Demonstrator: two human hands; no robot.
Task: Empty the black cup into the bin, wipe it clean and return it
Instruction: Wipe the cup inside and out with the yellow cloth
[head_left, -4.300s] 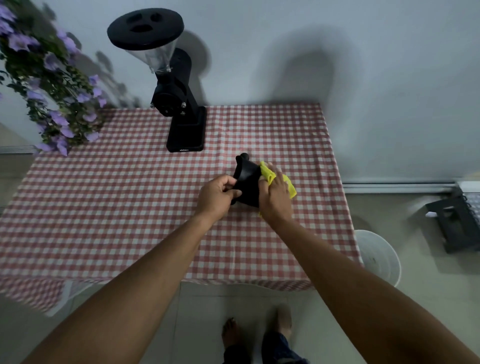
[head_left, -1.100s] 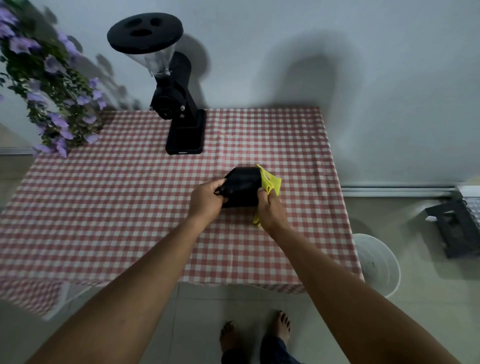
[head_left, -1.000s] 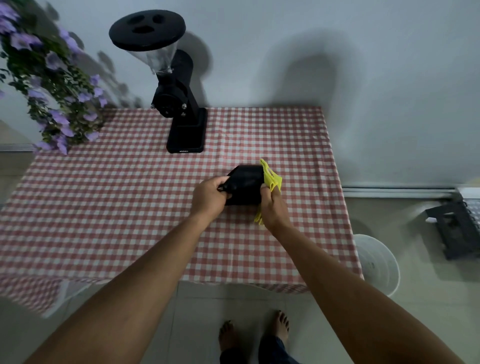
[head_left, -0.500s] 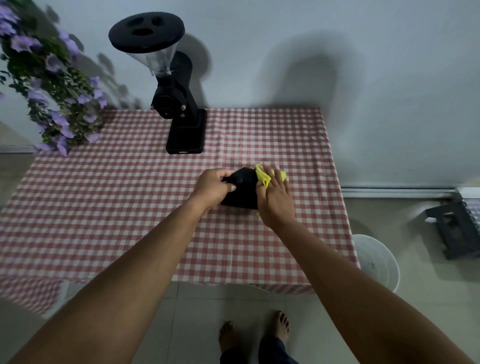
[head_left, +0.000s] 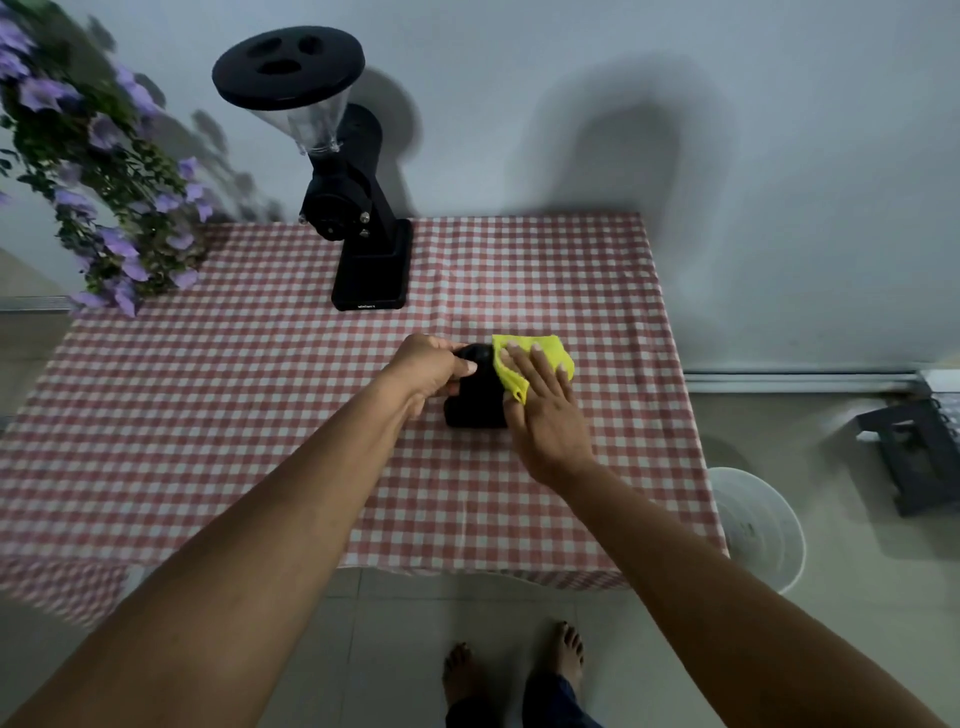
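The black cup (head_left: 475, 400) stands on the red-checked tablecloth (head_left: 260, 415), right of the table's middle. My left hand (head_left: 431, 371) grips its upper left side. My right hand (head_left: 545, 410) lies flat against the cup's right side, fingers spread, pressing a yellow cloth (head_left: 540, 358) onto its top and side. The cloth hides the cup's upper right part. The white bin (head_left: 763, 525) stands on the floor by the table's right front corner.
A black coffee grinder (head_left: 358, 208) with a clear hopper stands at the back of the table. Purple flowers (head_left: 93, 182) hang over the back left corner. A dark metal rack (head_left: 914, 452) sits on the floor at far right. My bare feet (head_left: 514, 670) are below the table's front edge.
The cup went from lying tilted between my hands to standing lower on the cloth. My right hand has flattened and slid the yellow cloth over the cup's top and right side.
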